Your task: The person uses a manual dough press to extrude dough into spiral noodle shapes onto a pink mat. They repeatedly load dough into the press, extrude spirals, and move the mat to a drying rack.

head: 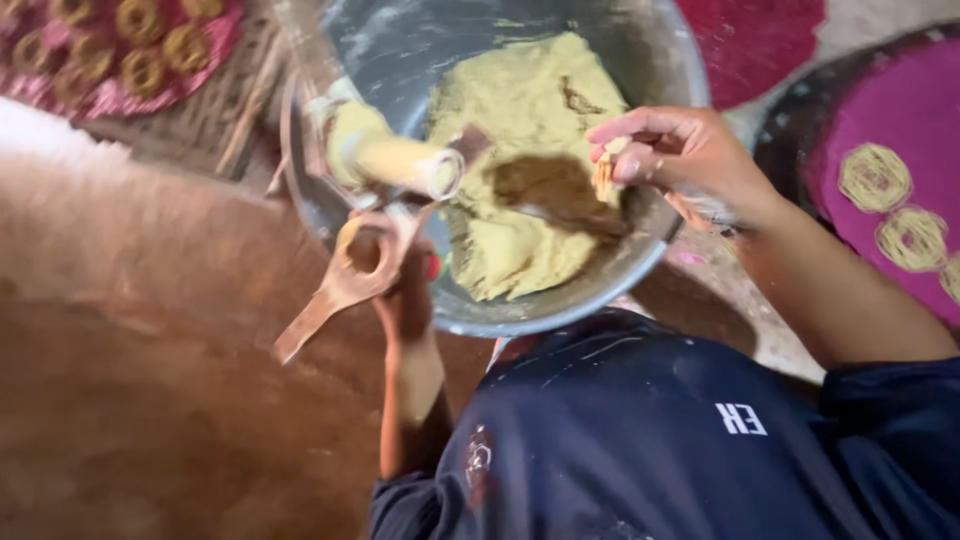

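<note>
Dough press (395,160) gripped, hands (405,300) raised over basin (650,60)

Dough (530,110) sits in the bowl (560,305) before me; I hold the press (395,165) in my left hand (405,290) over its left rim, my right hand (680,150) over its right. Mat with coils (900,200) lies right, another mat (130,50) far left behind.

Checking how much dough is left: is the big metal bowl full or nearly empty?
Partly full. A mound of yellow dough covers part of the metal bowl; bare, smeared metal shows at its upper left.
</note>
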